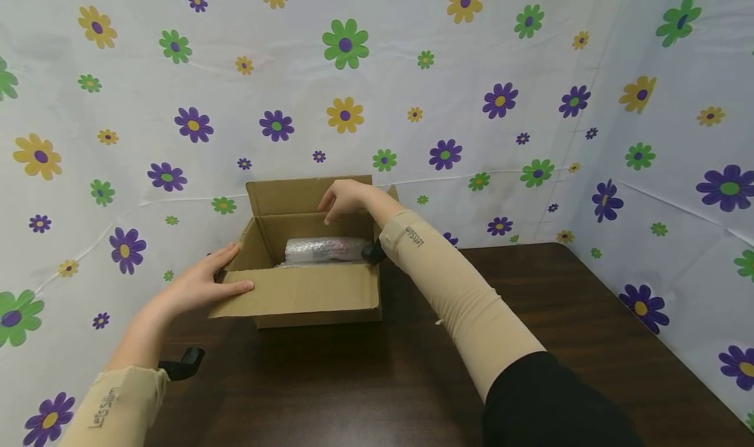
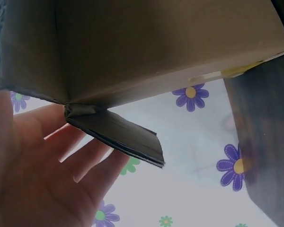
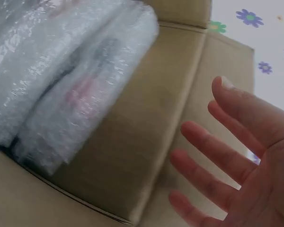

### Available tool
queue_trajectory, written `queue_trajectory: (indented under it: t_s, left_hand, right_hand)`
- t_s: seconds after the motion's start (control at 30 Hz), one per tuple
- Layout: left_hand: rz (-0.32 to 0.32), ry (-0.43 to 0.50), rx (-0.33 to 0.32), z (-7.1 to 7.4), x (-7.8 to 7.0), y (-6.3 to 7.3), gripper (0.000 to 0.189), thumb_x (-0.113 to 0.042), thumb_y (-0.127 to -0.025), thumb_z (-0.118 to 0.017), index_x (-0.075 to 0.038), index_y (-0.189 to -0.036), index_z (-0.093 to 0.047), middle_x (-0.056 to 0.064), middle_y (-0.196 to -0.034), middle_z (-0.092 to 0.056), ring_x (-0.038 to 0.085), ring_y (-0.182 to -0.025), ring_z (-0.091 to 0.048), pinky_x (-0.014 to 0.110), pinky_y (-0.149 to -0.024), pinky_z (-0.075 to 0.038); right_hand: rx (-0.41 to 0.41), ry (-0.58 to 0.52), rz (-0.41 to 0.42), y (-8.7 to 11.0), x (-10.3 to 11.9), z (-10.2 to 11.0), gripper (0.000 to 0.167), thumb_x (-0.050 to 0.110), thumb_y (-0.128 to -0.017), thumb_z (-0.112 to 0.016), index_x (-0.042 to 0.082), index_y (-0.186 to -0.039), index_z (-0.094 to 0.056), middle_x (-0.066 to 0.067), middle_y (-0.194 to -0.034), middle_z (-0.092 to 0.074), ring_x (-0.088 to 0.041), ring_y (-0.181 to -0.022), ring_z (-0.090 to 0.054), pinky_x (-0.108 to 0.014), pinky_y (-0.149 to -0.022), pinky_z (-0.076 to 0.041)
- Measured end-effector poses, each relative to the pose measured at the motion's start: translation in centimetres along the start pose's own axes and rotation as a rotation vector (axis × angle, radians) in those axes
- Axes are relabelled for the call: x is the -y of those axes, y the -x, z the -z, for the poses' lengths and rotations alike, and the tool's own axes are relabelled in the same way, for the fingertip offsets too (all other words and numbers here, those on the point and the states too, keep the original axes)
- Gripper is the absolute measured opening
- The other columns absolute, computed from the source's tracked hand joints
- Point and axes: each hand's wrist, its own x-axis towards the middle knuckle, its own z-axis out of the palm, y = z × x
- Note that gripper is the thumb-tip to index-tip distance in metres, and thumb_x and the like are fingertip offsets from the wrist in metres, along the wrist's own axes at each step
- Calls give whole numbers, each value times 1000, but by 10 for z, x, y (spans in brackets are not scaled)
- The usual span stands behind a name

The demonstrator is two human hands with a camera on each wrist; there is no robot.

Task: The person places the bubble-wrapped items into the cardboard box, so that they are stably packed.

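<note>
An open cardboard box (image 1: 318, 318) stands on the table, its flaps folded outward. My left hand (image 1: 203, 282) holds the box at its front left corner, the thumb lying over the front flap (image 1: 306, 290). The left wrist view shows that hand's fingers (image 2: 92, 161) against the outside of a side flap (image 2: 120, 132). Over the right part of the box hovers my right hand (image 1: 347, 197), holding nothing; its fingers are spread and apart in the right wrist view. Inside lie bubble-wrapped bundles (image 3: 85, 101), one showing something pink through the wrap; their contents are unclear.
The dark wooden table (image 1: 412, 381) extends to the right and in front of the box. A white cloth with printed flowers (image 1: 389, 80) hangs behind and at the right. Black camera mounts (image 1: 187, 363) stick out from both wrists.
</note>
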Motion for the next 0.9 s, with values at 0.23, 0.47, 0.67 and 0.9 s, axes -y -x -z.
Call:
queue_trajectory:
  t_s: [0.23, 0.47, 0.67, 0.9]
  left_hand:
    - [-20, -57, 23, 8, -9, -12, 89, -48, -90, -65, 8, -149, -27, 34, -152, -20, 54, -136, -21, 67, -105, -23]
    - [-28, -59, 30, 17, -12, -19, 83, -47, -93, -61, 8, -147, -30, 33, -150, -27, 52, -136, -25, 66, -104, -25]
    - [-58, -39, 18, 23, -8, -22, 77, -43, -95, -59, 9, -146, -33, 30, -146, -36, 51, -134, -30, 65, -103, -30]
    - [-60, -56, 26, 31, -10, -27, 78, -44, -95, -59, 7, -147, -33, 31, -147, -34, 52, -134, -29, 66, -103, -29]
  right_hand:
    - [-17, -41, 104, 27, -5, 28, 45, 24, -91, -68, 7, -132, -60, -6, -122, -65, -18, -111, -59, -32, -96, -45]
    - [-157, -130, 139, 75, -32, 57, 42, 26, -91, -68, 12, -131, -62, -7, -119, -66, -20, -111, -60, -36, -94, -48]
    - [-236, -164, 78, 121, -59, 75, 43, 29, -93, -66, 15, -133, -60, -6, -123, -64, -23, -115, -57, -43, -96, -47]
    - [-275, -196, 24, 164, -97, 73, 45, 30, -93, -67, 13, -134, -59, -11, -125, -63, -27, -115, -58, -48, -99, -45]
